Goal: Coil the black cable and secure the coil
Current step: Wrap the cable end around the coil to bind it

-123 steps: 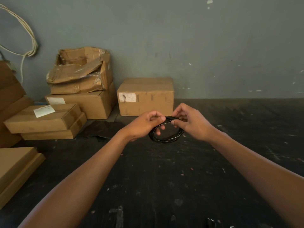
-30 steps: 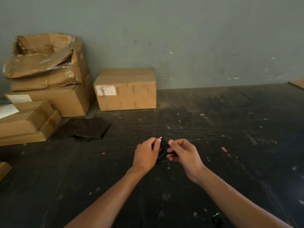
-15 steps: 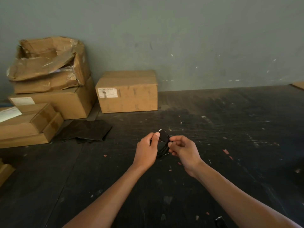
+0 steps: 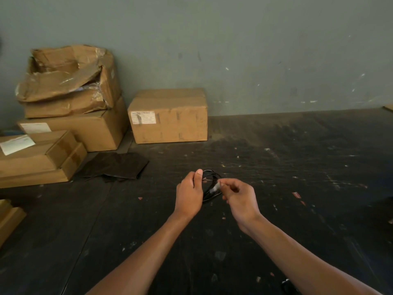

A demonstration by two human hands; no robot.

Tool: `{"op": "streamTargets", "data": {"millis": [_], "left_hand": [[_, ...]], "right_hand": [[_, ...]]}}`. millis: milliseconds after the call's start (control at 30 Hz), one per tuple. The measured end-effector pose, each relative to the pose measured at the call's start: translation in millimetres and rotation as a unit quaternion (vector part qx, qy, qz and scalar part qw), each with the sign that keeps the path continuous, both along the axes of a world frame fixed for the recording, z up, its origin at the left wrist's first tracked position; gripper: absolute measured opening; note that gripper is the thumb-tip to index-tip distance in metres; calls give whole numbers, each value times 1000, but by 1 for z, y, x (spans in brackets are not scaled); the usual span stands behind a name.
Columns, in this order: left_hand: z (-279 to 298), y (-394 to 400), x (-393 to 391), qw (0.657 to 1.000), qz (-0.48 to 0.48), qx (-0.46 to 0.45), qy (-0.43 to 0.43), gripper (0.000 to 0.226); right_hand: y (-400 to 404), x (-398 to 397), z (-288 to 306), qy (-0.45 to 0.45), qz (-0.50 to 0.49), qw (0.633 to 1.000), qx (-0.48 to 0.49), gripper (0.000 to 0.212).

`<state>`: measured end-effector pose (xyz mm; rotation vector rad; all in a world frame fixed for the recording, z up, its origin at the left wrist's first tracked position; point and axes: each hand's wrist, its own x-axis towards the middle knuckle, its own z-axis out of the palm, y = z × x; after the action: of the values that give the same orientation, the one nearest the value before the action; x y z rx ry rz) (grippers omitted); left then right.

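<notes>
Near the centre of the frame, your left hand [image 4: 189, 193] is gripping the already wound black cable coil [image 4: 209, 187], while your right hand [image 4: 239, 198] is pinching a small pale tie [image 4: 215, 187] at it; the securing seems unfinished.

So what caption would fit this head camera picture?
Left hand grips the coiled black cable while right hand pinches its pale end above a dark floor.

Cable: thin black cable [image 4: 209, 189], wound into a small, roughly round coil of several loops.
Position: held up above the dark floor.
End: a small pale connector [image 4: 215, 187] lies across the coil's right side.
</notes>
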<state>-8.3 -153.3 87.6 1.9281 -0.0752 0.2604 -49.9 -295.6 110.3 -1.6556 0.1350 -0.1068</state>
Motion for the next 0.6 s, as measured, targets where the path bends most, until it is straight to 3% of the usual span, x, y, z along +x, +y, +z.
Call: {"op": "streamTargets", "data": {"millis": [300,500,600], "left_hand": [[2,1,-2,998,30,-48,-8,20],[4,3,-4,999,9,2,-51,13],[0,1,-8,997,-14,31,-62,12]], "right_hand": [[9,-2,-8,58,37,998,-8,7],[15,5,1,229,22,967,115,13],[17,11,8,262,-2,951,163,16]]}}
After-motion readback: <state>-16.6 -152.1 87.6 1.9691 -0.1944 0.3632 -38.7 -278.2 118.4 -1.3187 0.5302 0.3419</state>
